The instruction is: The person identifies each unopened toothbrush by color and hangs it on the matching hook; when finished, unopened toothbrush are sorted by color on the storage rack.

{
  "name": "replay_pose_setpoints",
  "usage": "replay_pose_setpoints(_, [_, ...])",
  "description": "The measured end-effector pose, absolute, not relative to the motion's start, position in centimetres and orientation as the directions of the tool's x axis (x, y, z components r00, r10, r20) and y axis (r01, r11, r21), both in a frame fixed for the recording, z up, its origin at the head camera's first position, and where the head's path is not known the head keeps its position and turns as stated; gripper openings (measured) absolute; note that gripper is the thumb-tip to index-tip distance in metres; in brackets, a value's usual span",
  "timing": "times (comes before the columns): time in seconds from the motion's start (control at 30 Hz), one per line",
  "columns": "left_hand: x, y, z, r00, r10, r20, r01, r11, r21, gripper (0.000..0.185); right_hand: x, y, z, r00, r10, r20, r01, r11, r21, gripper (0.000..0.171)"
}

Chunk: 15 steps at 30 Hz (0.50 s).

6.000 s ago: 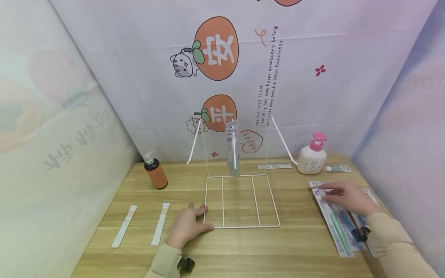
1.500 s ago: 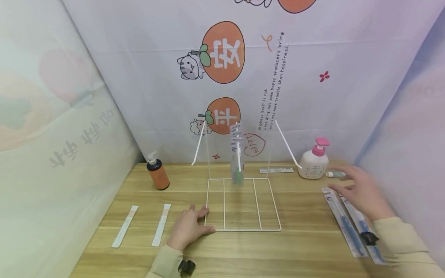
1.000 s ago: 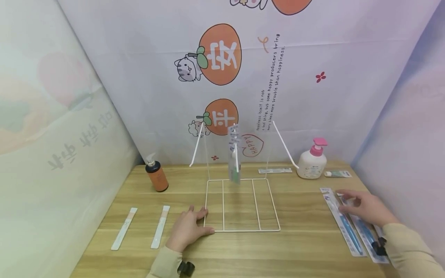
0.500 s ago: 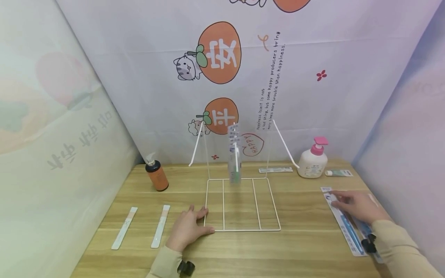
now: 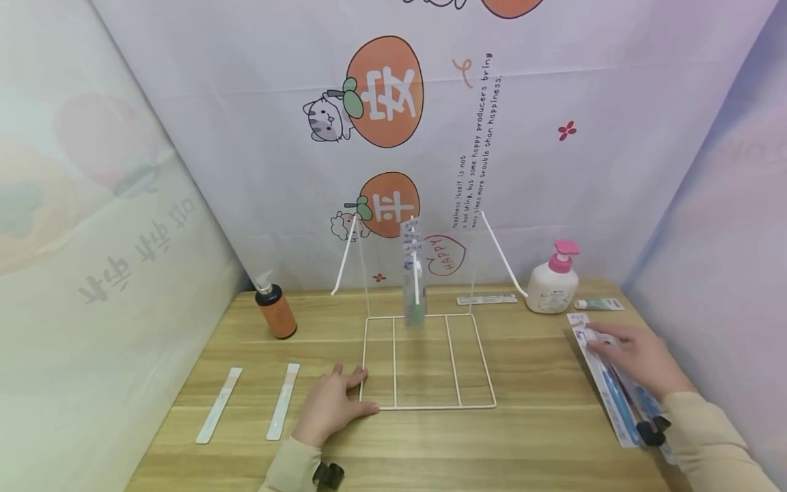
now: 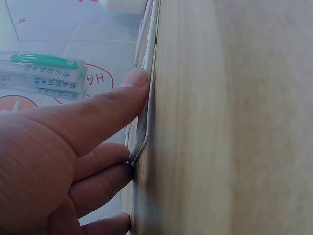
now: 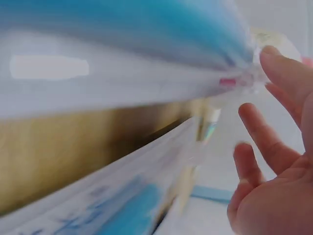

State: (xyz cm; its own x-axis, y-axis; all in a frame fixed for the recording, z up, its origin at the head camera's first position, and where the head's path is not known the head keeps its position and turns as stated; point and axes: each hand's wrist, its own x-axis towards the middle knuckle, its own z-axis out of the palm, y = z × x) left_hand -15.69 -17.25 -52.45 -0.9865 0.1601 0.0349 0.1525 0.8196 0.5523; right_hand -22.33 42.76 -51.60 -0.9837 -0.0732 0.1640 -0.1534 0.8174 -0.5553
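Observation:
My left hand (image 5: 332, 406) grips the near left corner of a white wire display rack (image 5: 428, 408), thumb on the front bar and fingers at the side bar. Packaged toothbrushes (image 5: 408, 280) hang from the rack's middle hook, one with a green handle. At the right, my right hand (image 5: 639, 355) pinches the top end of a packaged blue toothbrush (image 5: 617, 400). The right wrist view has that pack (image 7: 122, 73) raised off the wood, its other fingers apart. Another blue toothbrush pack (image 5: 648, 406) lies beneath my right hand, partly hidden.
Behind the rack lies a slim white packet (image 5: 487, 299). A pink-topped pump bottle (image 5: 552, 283) and a small tube (image 5: 599, 304) stand and lie at the back right. An orange pump bottle (image 5: 277, 311) and two white strips (image 5: 219, 406) are on the left.
Over six seconds, a green toothbrush pack has left the right side and the hook's stack has grown. Just now my right hand has raised the top end of a blue toothbrush pack. My left hand stays put.

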Motion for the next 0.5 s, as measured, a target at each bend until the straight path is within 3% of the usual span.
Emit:
replay_pose_setpoints(0.3, [-15.5,-17.2,-52.1,-0.986,0.166,0.034,0.156,0.815,0.557,0.074,-20.3,38.8,-47.3,-0.916,-0.029,0.4,-0.263,0.797,-0.543,0.044])
replay_pose_setpoints(0.5, [-15.5,-17.1,-52.2,-0.985,0.171,0.036,0.162,0.814,0.557,0.075,-18.6,33.9,-43.3,-0.824,0.027,0.567,-0.42,0.642,-0.641,0.045])
